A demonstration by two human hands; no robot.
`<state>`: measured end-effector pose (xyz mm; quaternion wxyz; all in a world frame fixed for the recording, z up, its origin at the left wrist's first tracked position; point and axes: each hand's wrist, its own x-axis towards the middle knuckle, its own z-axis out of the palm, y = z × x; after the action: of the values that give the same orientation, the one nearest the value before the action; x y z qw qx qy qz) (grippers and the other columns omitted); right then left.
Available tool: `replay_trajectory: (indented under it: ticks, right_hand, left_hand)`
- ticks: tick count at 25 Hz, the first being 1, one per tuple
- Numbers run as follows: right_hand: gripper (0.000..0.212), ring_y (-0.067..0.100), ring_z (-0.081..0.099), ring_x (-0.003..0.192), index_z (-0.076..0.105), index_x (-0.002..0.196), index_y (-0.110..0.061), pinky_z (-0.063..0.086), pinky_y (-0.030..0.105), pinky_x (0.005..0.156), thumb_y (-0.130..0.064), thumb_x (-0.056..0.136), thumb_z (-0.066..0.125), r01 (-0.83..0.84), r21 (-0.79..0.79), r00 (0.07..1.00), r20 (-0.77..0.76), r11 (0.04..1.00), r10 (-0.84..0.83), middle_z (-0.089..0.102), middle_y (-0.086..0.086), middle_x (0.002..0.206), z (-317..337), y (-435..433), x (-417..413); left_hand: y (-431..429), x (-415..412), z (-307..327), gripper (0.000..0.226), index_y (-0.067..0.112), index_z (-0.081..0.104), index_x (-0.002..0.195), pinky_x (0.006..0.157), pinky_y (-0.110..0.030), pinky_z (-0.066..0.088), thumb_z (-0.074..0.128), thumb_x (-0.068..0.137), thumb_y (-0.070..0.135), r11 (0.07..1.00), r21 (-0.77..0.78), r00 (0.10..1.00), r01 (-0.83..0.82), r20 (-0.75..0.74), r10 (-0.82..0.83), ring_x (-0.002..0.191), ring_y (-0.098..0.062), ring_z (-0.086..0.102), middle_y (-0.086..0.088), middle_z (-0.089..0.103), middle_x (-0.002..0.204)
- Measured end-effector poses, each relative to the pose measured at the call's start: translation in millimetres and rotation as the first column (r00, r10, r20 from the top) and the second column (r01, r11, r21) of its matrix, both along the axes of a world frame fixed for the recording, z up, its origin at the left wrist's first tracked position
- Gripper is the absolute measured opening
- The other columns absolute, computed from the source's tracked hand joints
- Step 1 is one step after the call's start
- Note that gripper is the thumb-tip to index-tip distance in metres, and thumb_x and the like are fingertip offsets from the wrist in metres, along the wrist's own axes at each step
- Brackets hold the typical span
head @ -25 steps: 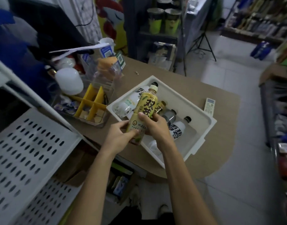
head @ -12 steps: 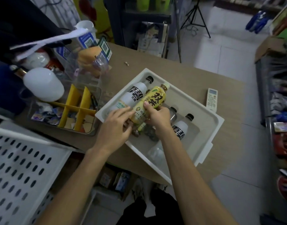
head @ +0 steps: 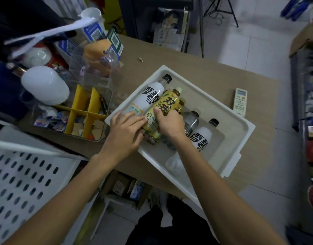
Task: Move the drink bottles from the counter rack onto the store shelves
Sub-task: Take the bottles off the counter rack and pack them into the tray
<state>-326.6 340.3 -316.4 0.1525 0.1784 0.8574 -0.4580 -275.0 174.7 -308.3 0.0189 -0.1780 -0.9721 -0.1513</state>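
Observation:
A white tray [head: 228, 110] on the counter holds several lying drink bottles. My right hand [head: 169, 123] grips a yellow-labelled tea bottle [head: 167, 105] around its middle, low in the tray over other bottles. My left hand [head: 124, 131] lies with straight fingers against the bottle's lower part and a white bottle [head: 148, 97] at the tray's left. A dark bottle [head: 192, 121] and a second white bottle [head: 203, 136] lie to the right of my right hand. Another yellow bottle is mostly hidden underneath.
A clear organiser with yellow dividers [head: 83, 110] and a white bulb [head: 45, 84] crowd the counter's left. A remote control [head: 240, 100] lies right of the tray. White perforated shelves [head: 21, 179] stand at lower left. Stocked store shelves [head: 311, 112] run along the right edge.
The yellow bottle went from upright in both hands above the tray to lying low in the tray. Both hands followed it down.

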Motion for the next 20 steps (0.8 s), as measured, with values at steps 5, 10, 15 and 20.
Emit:
replay_trajectory:
  ticks: [5, 10, 15, 20]
  right_hand:
    - [0.038, 0.026, 0.066, 0.086, 0.06, 0.096, -0.01, 0.056, 0.043, 0.08, -0.047, 0.097, 0.052, 0.092, -0.11, 0.995, -0.034, 0.99, -0.096, 0.069, 0.007, 0.095, -5, -6, 22]
    - [0.026, 0.02, 0.064, 0.096, 0.055, 0.114, -0.015, 0.053, 0.043, 0.088, -0.033, 0.096, 0.057, -0.013, -0.033, 0.998, -0.068, 0.999, 0.01, 0.067, 0.002, 0.106, -4, -4, 52]
    - [0.014, 0.013, 0.062, 0.091, 0.06, 0.104, -0.019, 0.055, 0.035, 0.082, -0.031, 0.096, 0.058, -0.35, 0.058, 0.923, -0.15, 0.935, 0.355, 0.066, -0.001, 0.102, 25, 7, 56]
    - [0.031, 0.025, 0.063, 0.099, 0.059, 0.116, -0.013, 0.053, 0.042, 0.087, -0.033, 0.092, 0.063, -0.694, 0.242, 0.674, -0.113, 0.678, 0.73, 0.068, 0.009, 0.112, 56, 8, 63]
  left_hand:
    - [-3, 7, -8, 0.046, 0.024, 0.056, 0.134, 0.114, -0.045, 0.019, 0.045, 0.09, 0.031, 0.999, 0.033, 0.999, -0.032, 0.002, 0.032, 0.136, -0.016, 0.039, 0.007, 0.056, 0.137]
    - [-8, 8, -10, 0.05, 0.026, 0.046, 0.142, 0.116, -0.045, 0.014, 0.034, 0.094, 0.036, 1.0, 0.019, 0.996, 0.005, 0.084, -0.007, 0.142, -0.014, 0.028, 0.008, 0.046, 0.146]
    - [-9, 23, 7, 0.053, 0.027, 0.035, 0.147, 0.114, -0.044, 0.019, 0.049, 0.096, 0.031, 1.0, 0.003, 0.989, 0.005, 0.148, -0.005, 0.141, -0.017, 0.026, 0.005, 0.038, 0.151]
    - [-15, 68, 35, 0.052, 0.025, 0.033, 0.148, 0.112, -0.036, 0.031, 0.048, 0.099, 0.034, 0.962, 0.147, 0.921, -0.229, 0.354, 0.165, 0.14, -0.017, 0.03, -0.001, 0.029, 0.154]
